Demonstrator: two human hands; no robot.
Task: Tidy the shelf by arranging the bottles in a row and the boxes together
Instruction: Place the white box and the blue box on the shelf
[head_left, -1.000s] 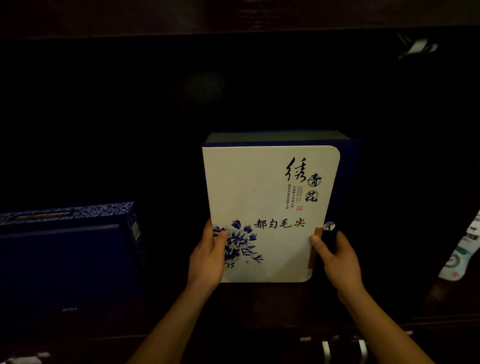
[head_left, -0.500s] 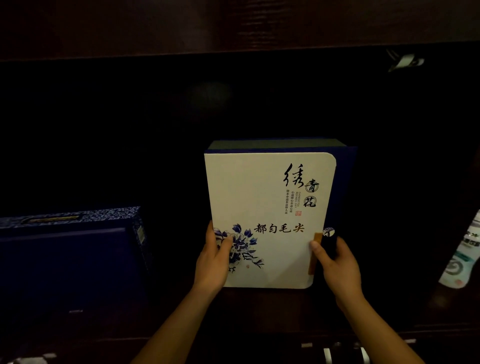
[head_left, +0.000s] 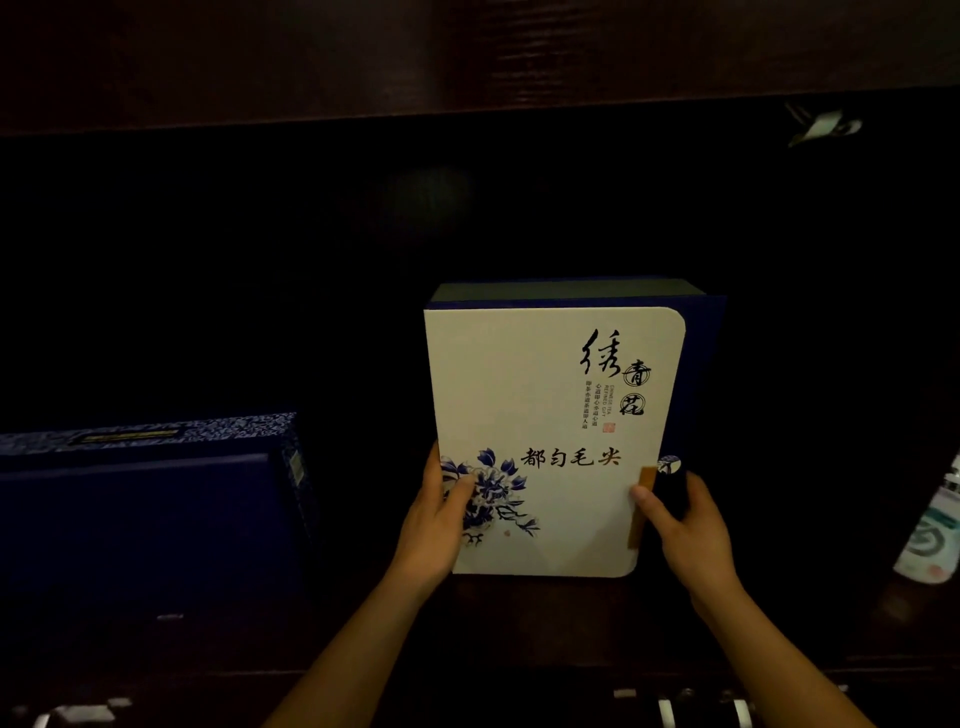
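Observation:
A white tea box (head_left: 550, 415) with blue flowers and black calligraphy stands upright on the dark shelf, its blue spine facing right. My left hand (head_left: 441, 514) grips its lower left edge, thumb on the front face. My right hand (head_left: 680, 519) grips the lower right edge by the brown clasp. A dark blue box (head_left: 145, 509) with a patterned top stands to the left, apart from the white box.
A white-and-green packet or bottle (head_left: 935, 530) leans at the right edge. The dark wooden shelf board (head_left: 467, 57) runs overhead. A small pale object (head_left: 826, 127) hangs at the upper right. The shelf's front edge (head_left: 519, 670) is just below my wrists.
The white box sits slightly lower and further right in view than a second ago; my hands keep the same grip. The overhead board shows more, so the view has tilted up.

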